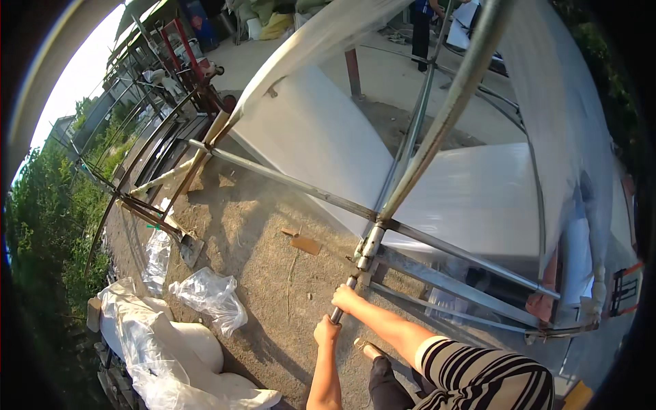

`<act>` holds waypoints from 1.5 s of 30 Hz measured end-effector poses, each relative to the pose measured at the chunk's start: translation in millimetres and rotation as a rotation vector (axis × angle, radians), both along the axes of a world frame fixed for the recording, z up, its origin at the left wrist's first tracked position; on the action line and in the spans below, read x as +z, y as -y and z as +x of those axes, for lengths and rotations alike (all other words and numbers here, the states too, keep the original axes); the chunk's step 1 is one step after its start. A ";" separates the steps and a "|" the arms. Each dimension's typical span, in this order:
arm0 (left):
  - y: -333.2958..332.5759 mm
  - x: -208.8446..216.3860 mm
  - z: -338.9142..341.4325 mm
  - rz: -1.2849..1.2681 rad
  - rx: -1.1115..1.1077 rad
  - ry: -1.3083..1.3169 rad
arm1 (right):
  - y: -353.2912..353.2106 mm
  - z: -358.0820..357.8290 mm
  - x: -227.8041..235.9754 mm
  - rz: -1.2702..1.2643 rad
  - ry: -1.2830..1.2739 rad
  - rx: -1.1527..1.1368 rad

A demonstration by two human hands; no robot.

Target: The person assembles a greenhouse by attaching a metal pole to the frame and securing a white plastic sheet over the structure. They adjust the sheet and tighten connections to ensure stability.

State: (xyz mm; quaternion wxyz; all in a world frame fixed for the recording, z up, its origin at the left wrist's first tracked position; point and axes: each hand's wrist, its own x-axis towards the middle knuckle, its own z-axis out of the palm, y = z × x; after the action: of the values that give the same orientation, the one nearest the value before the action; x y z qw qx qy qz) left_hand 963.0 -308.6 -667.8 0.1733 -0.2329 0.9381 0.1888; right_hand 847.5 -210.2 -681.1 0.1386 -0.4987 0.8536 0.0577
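My left hand (326, 331) is closed around the lower end of a metal pipe (352, 281). Just above it on the same pipe, my right hand (346, 298) is wrapped round it, its arm reaching in from a striped sleeve. Beyond my hands the pipe meets a thicker metal sleeve (371, 247) at a joint of the tube frame. From that joint a long metal tube (437, 123) rises to the upper right, and a crossbar (290, 181) runs left and right. White plastic sheeting (307, 123) lies behind the frame.
A flat-bladed tool (305, 242) lies on the dirt ground ahead, with a shovel (190, 250) farther left. Crumpled clear plastic (213, 301) and a plastic-covered pile of white sacks (164, 342) are at lower left. Another person (421, 31) stands at the far top right.
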 end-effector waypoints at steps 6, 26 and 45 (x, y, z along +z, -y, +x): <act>-114.9 22.9 78.8 0.394 -0.153 0.087 | -153.6 77.4 42.3 0.068 0.043 0.053; 81.1 343.6 -63.1 -0.177 -0.238 -0.337 | 48.2 -94.1 331.7 -0.703 -0.187 0.412; -104.7 14.2 78.3 0.374 -0.135 0.108 | -142.7 71.7 39.9 -0.003 0.108 0.073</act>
State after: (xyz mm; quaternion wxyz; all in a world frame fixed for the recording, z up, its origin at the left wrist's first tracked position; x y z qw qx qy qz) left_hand 1041.3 -203.9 -653.5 0.2759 -0.1430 0.8895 0.3350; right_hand 919.2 -67.5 -641.2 0.1815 -0.5320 0.8264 0.0345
